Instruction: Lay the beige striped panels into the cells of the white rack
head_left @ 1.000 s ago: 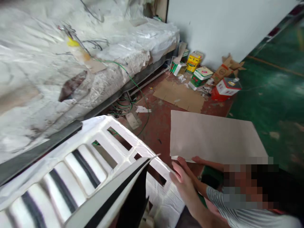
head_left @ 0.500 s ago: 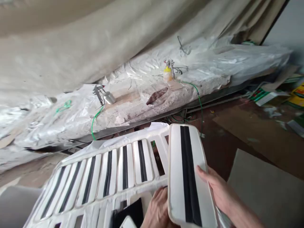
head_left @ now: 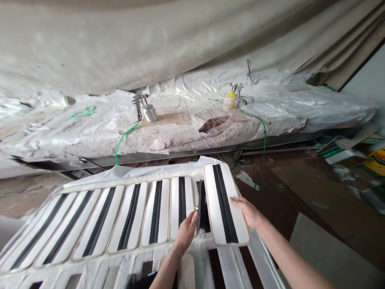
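My right hand (head_left: 247, 212) grips the right edge of a white rounded pad (head_left: 207, 180) with a black stripe down its middle, thumb on top. This pad lies over the right end of a white slatted rack (head_left: 192, 245). My left hand (head_left: 187, 229) is at the right edge of a similar striped pad (head_left: 174, 200), its fingers closed together. A tiny pale bit (head_left: 196, 208) shows at its fingertips, too small to name. Between the two pads a dark gap (head_left: 204, 212) shows. Several more such pads (head_left: 129, 216) lie in a row to the left.
Behind the rack runs a long plastic-covered bench (head_left: 183, 136). On it stand a spray gun with a metal cup (head_left: 150, 113) and one with a yellow-lidded cup (head_left: 230, 100), with green hoses (head_left: 120, 140). Cardboard (head_left: 325, 188) and boxes (head_left: 339, 152) lie on the floor at right.
The striped pad in my right hand has gone away from me and down onto the rack's right end. My left hand has come up from behind it to the neighbouring pad. The view has shifted.
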A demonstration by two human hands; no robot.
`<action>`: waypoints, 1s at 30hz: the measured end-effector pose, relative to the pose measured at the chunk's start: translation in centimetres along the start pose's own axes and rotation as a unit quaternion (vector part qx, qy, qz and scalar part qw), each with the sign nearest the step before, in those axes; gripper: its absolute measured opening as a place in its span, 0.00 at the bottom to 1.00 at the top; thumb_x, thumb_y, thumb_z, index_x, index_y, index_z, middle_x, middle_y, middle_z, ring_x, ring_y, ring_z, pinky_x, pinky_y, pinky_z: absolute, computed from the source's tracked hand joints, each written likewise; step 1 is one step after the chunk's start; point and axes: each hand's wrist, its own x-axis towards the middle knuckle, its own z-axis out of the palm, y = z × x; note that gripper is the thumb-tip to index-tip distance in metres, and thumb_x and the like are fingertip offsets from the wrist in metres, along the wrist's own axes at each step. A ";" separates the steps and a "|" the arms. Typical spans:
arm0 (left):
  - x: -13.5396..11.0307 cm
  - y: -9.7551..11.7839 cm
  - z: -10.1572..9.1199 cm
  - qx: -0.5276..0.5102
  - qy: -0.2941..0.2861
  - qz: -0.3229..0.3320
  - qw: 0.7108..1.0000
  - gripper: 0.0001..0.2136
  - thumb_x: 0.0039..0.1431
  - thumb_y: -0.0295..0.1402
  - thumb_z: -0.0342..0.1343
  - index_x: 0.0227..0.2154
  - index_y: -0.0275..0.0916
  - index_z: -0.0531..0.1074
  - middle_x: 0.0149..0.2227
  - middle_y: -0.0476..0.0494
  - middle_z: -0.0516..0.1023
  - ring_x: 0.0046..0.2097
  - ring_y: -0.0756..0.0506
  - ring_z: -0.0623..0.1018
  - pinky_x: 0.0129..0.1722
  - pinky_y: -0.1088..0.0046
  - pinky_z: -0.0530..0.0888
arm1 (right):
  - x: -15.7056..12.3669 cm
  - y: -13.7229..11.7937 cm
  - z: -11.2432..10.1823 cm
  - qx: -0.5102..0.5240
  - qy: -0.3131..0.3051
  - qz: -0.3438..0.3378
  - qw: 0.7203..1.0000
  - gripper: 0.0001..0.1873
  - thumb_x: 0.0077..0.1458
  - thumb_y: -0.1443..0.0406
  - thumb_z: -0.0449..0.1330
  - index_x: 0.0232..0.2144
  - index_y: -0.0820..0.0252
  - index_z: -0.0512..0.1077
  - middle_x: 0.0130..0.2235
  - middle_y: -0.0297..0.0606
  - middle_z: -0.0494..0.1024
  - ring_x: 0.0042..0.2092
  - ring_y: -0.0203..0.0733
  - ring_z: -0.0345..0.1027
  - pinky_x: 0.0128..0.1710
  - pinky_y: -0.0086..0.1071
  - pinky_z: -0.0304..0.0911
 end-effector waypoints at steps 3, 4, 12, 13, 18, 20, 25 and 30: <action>1.0 -1.1 1.0 0.070 0.032 0.023 0.997 0.27 0.64 0.47 0.42 0.57 0.35 0.67 0.57 0.35 0.72 0.59 0.40 0.70 0.60 0.64 0.64 | -0.1 -0.2 -1.2 0.012 -0.005 0.006 1.000 0.17 0.49 0.57 0.69 0.35 0.63 0.71 0.29 0.38 0.78 0.30 0.43 0.74 0.32 0.34 0.68; 1.2 -1.5 1.2 0.091 0.037 0.026 0.995 0.26 0.62 0.44 0.45 0.57 0.34 0.66 0.57 0.35 0.71 0.60 0.39 0.68 0.61 0.62 0.63 | 0.0 -0.5 -1.6 0.014 -0.005 0.007 1.000 0.17 0.48 0.57 0.69 0.35 0.62 0.71 0.29 0.37 0.78 0.30 0.42 0.74 0.33 0.34 0.68; 3.2 -4.3 0.7 0.226 0.051 0.030 0.972 0.24 0.55 0.29 0.51 0.56 0.34 0.68 0.60 0.35 0.68 0.61 0.36 0.65 0.61 0.58 0.63 | 3.2 -2.8 -1.4 0.017 -0.025 -0.004 1.000 0.17 0.46 0.60 0.71 0.37 0.60 0.73 0.31 0.37 0.80 0.31 0.41 0.74 0.32 0.30 0.68; 3.4 -4.5 0.5 0.235 0.049 0.030 0.970 0.24 0.55 0.28 0.51 0.56 0.34 0.68 0.60 0.36 0.68 0.61 0.37 0.65 0.60 0.58 0.64 | 3.6 -2.6 -1.0 0.017 -0.026 -0.004 1.000 0.17 0.46 0.60 0.71 0.37 0.60 0.73 0.31 0.37 0.80 0.31 0.41 0.74 0.32 0.30 0.68; 3.9 -5.4 0.2 0.259 0.046 0.030 0.964 0.21 0.59 0.29 0.47 0.55 0.36 0.69 0.60 0.37 0.68 0.60 0.39 0.67 0.59 0.60 0.66 | 3.4 -0.4 0.2 -0.001 -0.019 0.019 1.000 0.18 0.47 0.58 0.71 0.37 0.62 0.72 0.32 0.39 0.80 0.32 0.45 0.75 0.33 0.34 0.69; 4.1 -5.5 0.1 0.262 0.046 0.032 0.963 0.21 0.60 0.29 0.46 0.56 0.36 0.68 0.59 0.38 0.69 0.60 0.39 0.67 0.59 0.60 0.67 | 2.7 0.6 0.3 -0.014 -0.016 0.028 0.999 0.20 0.47 0.57 0.70 0.38 0.62 0.72 0.33 0.42 0.81 0.33 0.47 0.76 0.34 0.37 0.70; 4.4 -5.5 0.0 0.271 0.048 0.040 0.960 0.21 0.61 0.32 0.47 0.56 0.38 0.67 0.59 0.40 0.69 0.59 0.40 0.67 0.57 0.61 0.68 | 1.3 2.4 0.9 -0.002 -0.003 0.053 0.999 0.21 0.48 0.56 0.70 0.38 0.63 0.71 0.33 0.43 0.81 0.33 0.49 0.76 0.35 0.38 0.70; 4.8 -5.4 0.1 0.281 0.054 0.044 0.957 0.20 0.62 0.32 0.46 0.55 0.39 0.68 0.58 0.42 0.69 0.58 0.41 0.68 0.56 0.62 0.68 | 0.2 4.1 1.6 -0.002 0.008 0.049 0.999 0.19 0.51 0.56 0.68 0.38 0.63 0.71 0.35 0.44 0.81 0.36 0.49 0.76 0.38 0.38 0.70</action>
